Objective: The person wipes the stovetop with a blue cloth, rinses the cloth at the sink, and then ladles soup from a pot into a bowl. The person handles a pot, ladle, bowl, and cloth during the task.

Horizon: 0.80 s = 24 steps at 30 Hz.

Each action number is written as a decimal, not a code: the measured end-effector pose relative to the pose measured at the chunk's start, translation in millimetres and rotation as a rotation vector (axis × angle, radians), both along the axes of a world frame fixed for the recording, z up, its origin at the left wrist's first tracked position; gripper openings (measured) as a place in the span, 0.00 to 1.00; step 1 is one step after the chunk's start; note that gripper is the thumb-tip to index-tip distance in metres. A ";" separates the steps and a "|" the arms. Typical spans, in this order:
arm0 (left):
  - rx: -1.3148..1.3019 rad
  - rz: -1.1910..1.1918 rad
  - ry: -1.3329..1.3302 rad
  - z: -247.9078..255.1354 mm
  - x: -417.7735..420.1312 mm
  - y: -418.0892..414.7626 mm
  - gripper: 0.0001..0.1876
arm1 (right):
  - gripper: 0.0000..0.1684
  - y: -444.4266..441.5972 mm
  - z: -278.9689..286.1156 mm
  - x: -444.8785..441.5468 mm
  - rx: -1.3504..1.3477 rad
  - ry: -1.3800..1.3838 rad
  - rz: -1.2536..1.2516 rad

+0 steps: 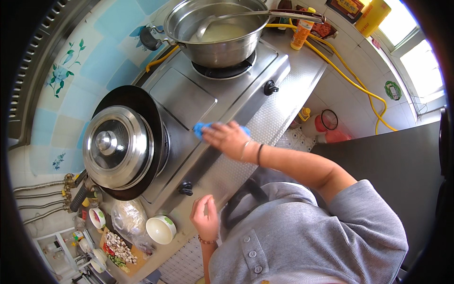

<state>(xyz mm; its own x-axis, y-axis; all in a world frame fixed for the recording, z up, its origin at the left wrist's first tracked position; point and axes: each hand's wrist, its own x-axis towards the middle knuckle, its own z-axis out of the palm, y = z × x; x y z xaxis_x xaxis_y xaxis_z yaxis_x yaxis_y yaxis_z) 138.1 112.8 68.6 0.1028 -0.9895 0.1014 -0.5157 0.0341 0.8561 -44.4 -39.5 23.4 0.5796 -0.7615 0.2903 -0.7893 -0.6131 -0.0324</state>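
Note:
My right hand (227, 140) presses a blue cloth (199, 130) against the steel gas stove (182, 96), on its front edge between the two burners. The hand is a little blurred, and its palm hides most of the cloth. My left hand (206, 214) is held near the counter's front edge, below a black stove knob (185, 188). Its fingers curl in with the tips close together, and nothing shows in them.
A steel pot (220, 51) with pale liquid and a ladle (244, 14) sits on the far burner. On the near burner stands a black wok (124, 93) under a lid (113, 149). Lower left are a bowl (161, 229), a plastic bag (129, 216) and a cutting board (141, 262) with chopped food.

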 end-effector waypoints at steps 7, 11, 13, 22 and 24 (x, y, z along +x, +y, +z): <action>-0.013 -0.051 0.023 -1.7 -7.5 -7.7 0.04 | 0.31 -32.3 -7.1 -89.2 -0.119 0.046 -0.332; 0.008 -0.095 0.020 -16.6 -4.2 -3.2 0.04 | 0.32 2.7 -62.0 -76.3 -0.152 -0.200 -0.519; 0.017 -0.129 0.007 -16.9 -4.6 -4.5 0.04 | 0.34 23.5 -81.7 -59.8 -0.018 -0.193 -0.605; -0.004 -0.271 0.003 -13.4 -8.5 -27.9 0.04 | 0.22 67.2 -65.6 -9.7 0.158 -0.104 0.303; -0.008 -0.281 -0.007 -10.4 -10.1 -31.2 0.04 | 0.22 42.8 -64.3 -36.1 0.267 -0.079 0.206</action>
<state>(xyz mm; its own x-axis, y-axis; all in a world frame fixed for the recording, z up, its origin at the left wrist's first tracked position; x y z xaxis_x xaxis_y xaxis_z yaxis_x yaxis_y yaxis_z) 128.0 81.7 58.2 -0.1760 -0.9784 0.1089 -0.4910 0.1831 0.8517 -80.5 3.3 -40.8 0.7125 -0.6862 0.1465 -0.6387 -0.7207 -0.2695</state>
